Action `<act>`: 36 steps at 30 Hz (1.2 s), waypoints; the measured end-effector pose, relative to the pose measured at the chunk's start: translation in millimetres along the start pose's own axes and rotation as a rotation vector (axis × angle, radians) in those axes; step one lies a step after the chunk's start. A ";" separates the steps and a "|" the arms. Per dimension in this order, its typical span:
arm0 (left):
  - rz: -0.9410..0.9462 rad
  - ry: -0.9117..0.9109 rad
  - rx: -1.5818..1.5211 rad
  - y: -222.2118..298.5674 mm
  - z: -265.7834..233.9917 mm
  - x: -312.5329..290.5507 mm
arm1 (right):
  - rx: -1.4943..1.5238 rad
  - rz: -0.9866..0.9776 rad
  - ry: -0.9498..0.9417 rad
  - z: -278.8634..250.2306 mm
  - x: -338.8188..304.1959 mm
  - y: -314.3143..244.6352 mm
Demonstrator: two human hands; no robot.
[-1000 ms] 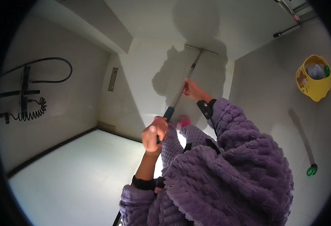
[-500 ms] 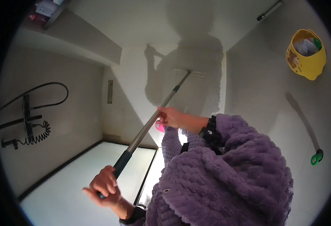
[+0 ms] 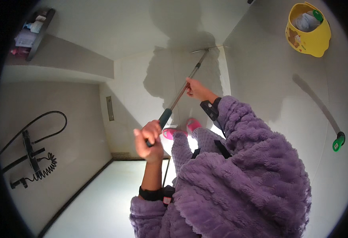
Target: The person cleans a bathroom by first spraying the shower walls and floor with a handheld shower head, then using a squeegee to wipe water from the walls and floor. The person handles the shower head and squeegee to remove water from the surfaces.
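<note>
A long floor squeegee [image 3: 178,96] slants away from me, with a metal pole and a dark grip at its near end. My left hand [image 3: 149,142] is closed around that grip, thumb sticking out. Farther along, my right hand [image 3: 197,89] wraps around the metal pole. The thin head [image 3: 205,50] lies at the far edge of the pale floor, close to the back right corner and partly in my shadow. Its blade is too fine to make out.
Pink slippers [image 3: 174,133] are on my feet. At left are a black shower fixture [image 3: 31,152] and a shelf [image 3: 42,33] of bottles. A yellow container [image 3: 310,37] hangs on the right wall above a green-ended item [image 3: 338,142]. A glass panel [image 3: 90,202] stands lower left.
The squeegee head has moved farther away, toward the back corner. Both hands have gone forward with the pole, the left also rightward. My view has shifted, and both slippers now show.
</note>
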State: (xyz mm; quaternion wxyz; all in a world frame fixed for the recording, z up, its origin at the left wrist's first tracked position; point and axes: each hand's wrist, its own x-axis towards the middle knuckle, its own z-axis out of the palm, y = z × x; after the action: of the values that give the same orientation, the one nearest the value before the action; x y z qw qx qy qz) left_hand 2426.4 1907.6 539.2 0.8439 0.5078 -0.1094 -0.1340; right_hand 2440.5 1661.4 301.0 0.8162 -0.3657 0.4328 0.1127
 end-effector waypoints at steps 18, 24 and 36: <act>0.037 -0.320 0.082 200.9 -109.6 10.5 | 0.587 0.325 -0.233 169.6 -111.3 100.8; -0.027 -0.284 -0.066 111.9 -125.9 30.1 | 0.749 -0.022 -0.033 96.6 -85.0 117.8; -0.043 -0.167 -0.048 121.1 -201.4 44.7 | 0.389 0.214 0.160 180.5 -18.4 147.0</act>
State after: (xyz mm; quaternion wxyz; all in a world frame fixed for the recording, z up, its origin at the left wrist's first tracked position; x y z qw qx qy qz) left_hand 2547.0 2113.5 556.1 0.8407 0.4767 -0.1650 -0.1967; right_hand 2468.5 1893.2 306.8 0.8179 -0.1614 0.5459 0.0836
